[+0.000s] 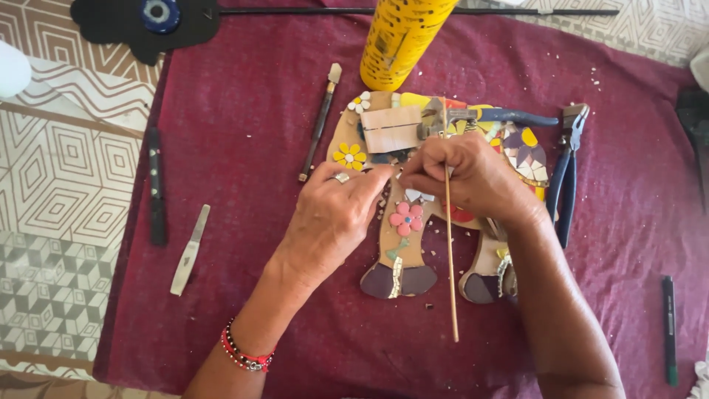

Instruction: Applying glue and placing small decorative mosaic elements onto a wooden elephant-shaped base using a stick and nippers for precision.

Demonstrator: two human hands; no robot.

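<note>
- Lying flat in the middle of a maroon cloth (258, 111) is an animal-shaped wooden mosaic board (402, 244), partly covered with coloured tile pieces, a pink flower (406, 217) and yellow flowers (349, 156).
- The left hand (332, 218) rests on the board's left part, fingers curled together with the tips pressed down by the right hand's; whether they pinch a small piece cannot be told. It wears a ring, and a red-and-black beaded bracelet (246, 353) sits on the wrist.
- The right hand (473, 177) is closed around a thin wooden stick (450, 258), which runs down from the fingers across the board and onto the cloth.
- A pale square tile (390, 128) lies on the board's upper part, with a blue-handled tile nipper (487, 116) just beside it, also on the board.
- A yellow cylindrical container (402, 37) stands at the board's top edge; its contents are not visible.
- Blue-handled pliers (567, 170) lie on the cloth just right of the board.
- A slim scoring tool (319, 122) lies left of the board; further left are a black pen-like tool (156, 196) and a pale flat blade (190, 251).
- A dark marker (669, 329) lies near the cloth's right edge.
- Small pale tile crumbs are scattered on the cloth around the board.
- A patterned tablecloth (59, 170) shows beneath the maroon cloth.
</note>
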